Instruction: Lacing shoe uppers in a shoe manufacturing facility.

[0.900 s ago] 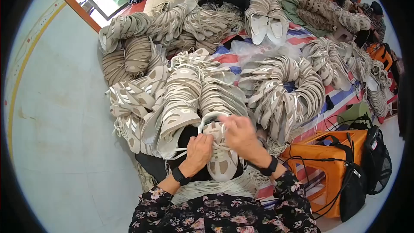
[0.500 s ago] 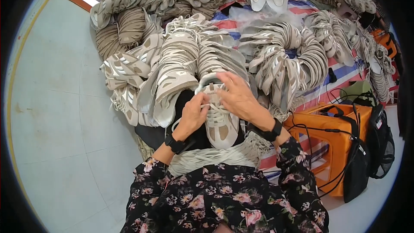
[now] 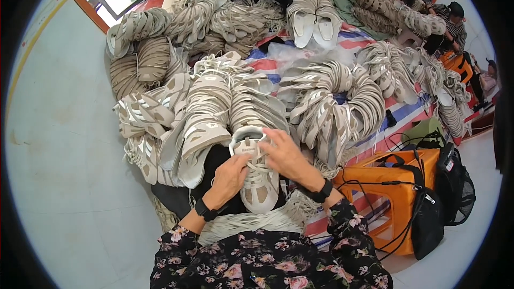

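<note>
A beige and white sneaker upper [image 3: 261, 195] rests in front of me, toe toward my body, with pale shoelaces [image 3: 259, 170] across its front. My left hand [image 3: 230, 176] is at its left edge, fingertips pinched beside the tongue, on what looks like a shoelace. On the other side, my right hand [image 3: 286, 155] has its thumb and fingers closed at the upper's edge near the ankle opening. Its fingertips are partly hidden. A thick bundle of loose pale laces [image 3: 241, 228] lies across my lap.
Strung stacks of uppers [image 3: 209, 109] fan out just beyond, with a ring of them [image 3: 369, 93] to the right. An orange stool [image 3: 399, 230] with cables and a black bag [image 3: 455, 182] stands at my right. A striped sheet [image 3: 369, 139] lies beneath. Another person [image 3: 455, 27] sits far right.
The view has tipped up, so everything sits lower and slightly left in it. My right hand has drawn back from over the tongue to the upper's right edge; my left hand stays beside the laces.
</note>
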`<state>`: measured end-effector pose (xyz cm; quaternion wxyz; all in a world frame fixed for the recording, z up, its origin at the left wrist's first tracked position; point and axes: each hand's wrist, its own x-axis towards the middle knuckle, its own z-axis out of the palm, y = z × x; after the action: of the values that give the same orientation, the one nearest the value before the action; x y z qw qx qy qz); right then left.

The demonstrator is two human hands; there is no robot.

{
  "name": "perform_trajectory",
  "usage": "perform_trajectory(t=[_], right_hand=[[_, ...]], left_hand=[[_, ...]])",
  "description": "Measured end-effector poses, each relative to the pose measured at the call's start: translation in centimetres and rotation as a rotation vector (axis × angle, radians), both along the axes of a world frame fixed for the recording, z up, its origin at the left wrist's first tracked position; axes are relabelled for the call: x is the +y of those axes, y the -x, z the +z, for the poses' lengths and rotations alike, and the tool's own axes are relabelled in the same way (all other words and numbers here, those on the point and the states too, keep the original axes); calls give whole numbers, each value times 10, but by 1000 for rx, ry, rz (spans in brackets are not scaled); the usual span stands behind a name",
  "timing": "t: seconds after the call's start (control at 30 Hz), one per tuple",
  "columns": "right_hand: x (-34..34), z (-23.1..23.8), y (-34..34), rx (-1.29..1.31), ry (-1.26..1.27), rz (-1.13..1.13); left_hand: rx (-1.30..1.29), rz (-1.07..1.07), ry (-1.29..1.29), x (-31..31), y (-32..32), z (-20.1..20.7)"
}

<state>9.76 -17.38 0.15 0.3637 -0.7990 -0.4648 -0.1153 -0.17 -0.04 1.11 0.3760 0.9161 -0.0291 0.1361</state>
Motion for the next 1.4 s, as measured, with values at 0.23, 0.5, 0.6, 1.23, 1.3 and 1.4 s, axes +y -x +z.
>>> perform_trajectory(t=[0.23,0.5,0.6,1.23,1.3,1.4], right_hand=[[18,-5,8,-54,160,56],[21,-6,2,-1,155,100],[22,-6,2,-1,130,90],[21,-9,5,46,88,47],[21,-10,6,31,62,42],[22,-13,6,28,96,34]], left_hand=[[69,-112,3,5,1,-4],[186,-182,132,13,6,-1],[394,-157,283,15,7,3],[108,182,-153,0,15,-2],[107,190,-102,0,15,-2],[238,299,245,3,14,-4]])
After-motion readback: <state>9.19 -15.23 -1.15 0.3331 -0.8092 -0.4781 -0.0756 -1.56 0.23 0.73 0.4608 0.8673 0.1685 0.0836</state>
